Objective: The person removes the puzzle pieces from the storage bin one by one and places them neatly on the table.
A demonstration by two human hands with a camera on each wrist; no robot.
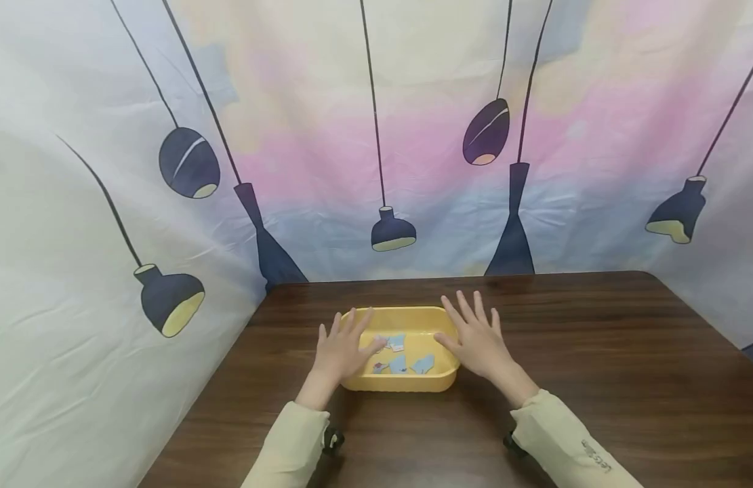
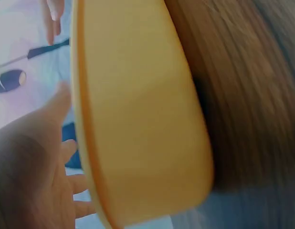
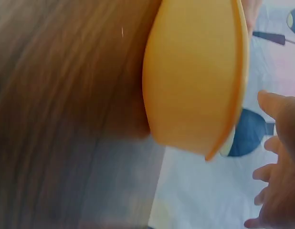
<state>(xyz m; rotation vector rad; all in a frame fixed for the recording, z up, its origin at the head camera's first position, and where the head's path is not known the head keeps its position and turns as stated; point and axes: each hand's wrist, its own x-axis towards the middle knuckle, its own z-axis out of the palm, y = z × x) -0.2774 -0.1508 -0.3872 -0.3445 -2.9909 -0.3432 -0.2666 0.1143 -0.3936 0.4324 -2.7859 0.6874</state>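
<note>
A shallow yellow plastic tray stands on the table, with several small light-blue paper-like pieces lying on its floor. My left hand is spread at the tray's left side, its thumb reaching over the inside. At the right side my right hand is spread too, fingers straight and thumb toward the tray's rim. Neither hand grips anything. In the left wrist view the tray's outer wall fills the middle, with the left hand beside its rim. The right wrist view shows the right hand apart from the rim.
The dark wooden table extends around the tray on all sides. Behind it hangs a pastel cloth backdrop printed with dark hanging lamps. Both forearms wear pale sleeves, with a black band at each wrist.
</note>
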